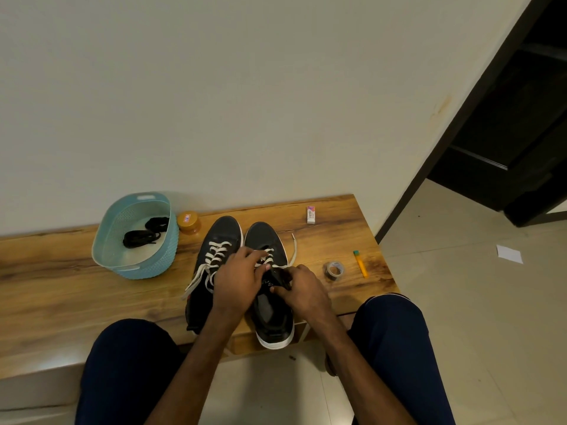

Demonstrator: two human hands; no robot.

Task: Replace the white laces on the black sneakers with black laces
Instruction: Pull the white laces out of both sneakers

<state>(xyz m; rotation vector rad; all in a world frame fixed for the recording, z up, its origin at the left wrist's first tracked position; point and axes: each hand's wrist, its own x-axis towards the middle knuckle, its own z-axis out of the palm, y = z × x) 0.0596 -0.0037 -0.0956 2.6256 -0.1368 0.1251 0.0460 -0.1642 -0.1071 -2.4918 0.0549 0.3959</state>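
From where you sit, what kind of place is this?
Probably a home hallway or room: a low wooden bench against a plain wall, a tiled floor, a dark doorway at right.

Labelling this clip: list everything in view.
table: 1, wood-brown, against wall
sneakers: 2, black, mid-table
white laces: 2, white, in sneakers
basket: 1, light blue, table left
black laces: 2, black, in basket
jar: 1, orange lid, beside basket
tape roll: 1, grey, right of sneakers
tube: 1, yellow, right of tape
box: 1, white, table rear
paper: 1, white, floor
legs: 2, navy trousers, foreground
left hand: 1, pinching white lace
right hand: 1, gripping sneaker tongue
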